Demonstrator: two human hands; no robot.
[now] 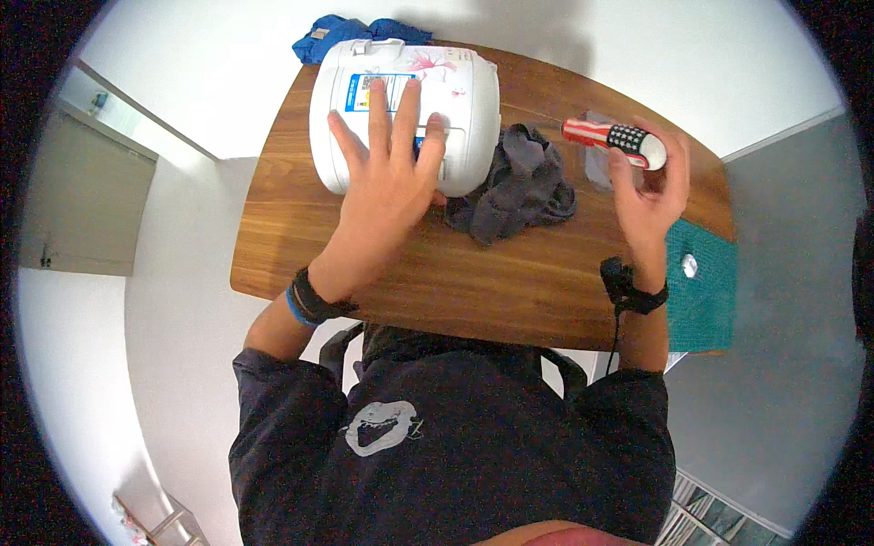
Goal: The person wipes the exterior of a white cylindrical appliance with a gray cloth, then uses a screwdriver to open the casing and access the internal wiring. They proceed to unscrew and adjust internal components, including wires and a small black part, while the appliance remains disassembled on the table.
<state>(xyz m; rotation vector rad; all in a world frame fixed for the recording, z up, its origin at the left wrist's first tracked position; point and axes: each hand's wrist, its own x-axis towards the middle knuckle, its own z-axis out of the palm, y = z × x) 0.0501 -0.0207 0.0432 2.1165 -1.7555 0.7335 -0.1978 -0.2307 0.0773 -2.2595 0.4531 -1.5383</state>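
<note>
My left hand rests with spread fingers on a white rounded appliance, apparently a rice cooker, with pink flower print and a blue-bordered label. My right hand is closed on a cylindrical tool or handle with red and white stripes, stars on black and a white end, held at the table's right part. Behind it lies a clear plastic item, partly hidden. A crumpled dark grey cloth lies between my hands, beside the appliance.
The curved wooden table carries a teal mat on the right with a small silvery object on it. Blue cloth sits at the back left. A door stands left; a rack is low at right.
</note>
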